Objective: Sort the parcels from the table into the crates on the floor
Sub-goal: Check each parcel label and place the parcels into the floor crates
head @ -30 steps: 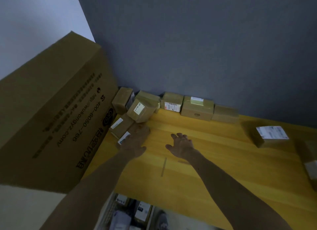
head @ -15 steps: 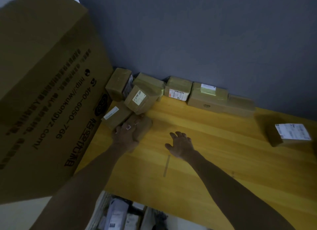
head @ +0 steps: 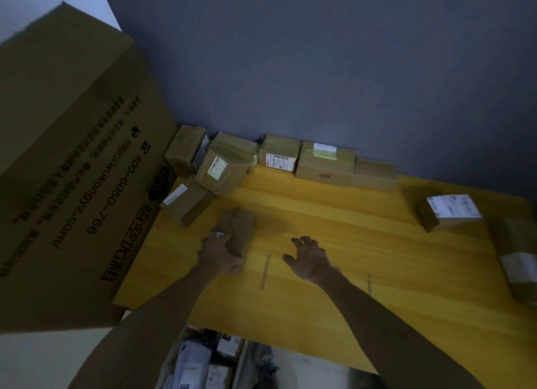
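A smooth yellow wooden table [head: 348, 243] stands against a matte grey-blue wall. The left hand [head: 219, 253] grips a small brown cardboard parcel [head: 241, 229] near the table's left side, fingers curled over its near end. The right hand [head: 311, 259] hovers just beside it, fingers spread and relaxed, holding nothing. A row of taped, boxy cardboard parcels [head: 325, 163] with white labels lines the wall. A large printed corrugated carton [head: 72, 170] leans at the left. Below the table's near edge, a dim crate [head: 203, 359] on the floor holds pale, labelled packets, too blurred to tell apart.
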